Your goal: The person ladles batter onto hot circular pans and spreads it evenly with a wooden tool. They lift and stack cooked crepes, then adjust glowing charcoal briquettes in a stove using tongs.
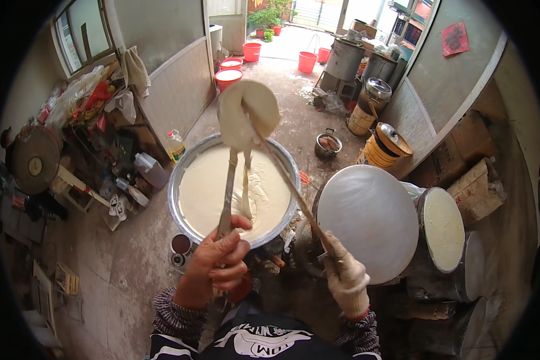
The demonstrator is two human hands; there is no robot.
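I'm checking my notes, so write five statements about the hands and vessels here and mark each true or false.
1. The gloved right hand holds a long stick. True.
2. The left hand is empty. False: the left hand grips a flat handle.
3. The large pot holds a pale mixture. True.
4. The large pale disc lies left of the pot. False: the disc lies right of it.
5. Red buckets stand beyond the pot. True.
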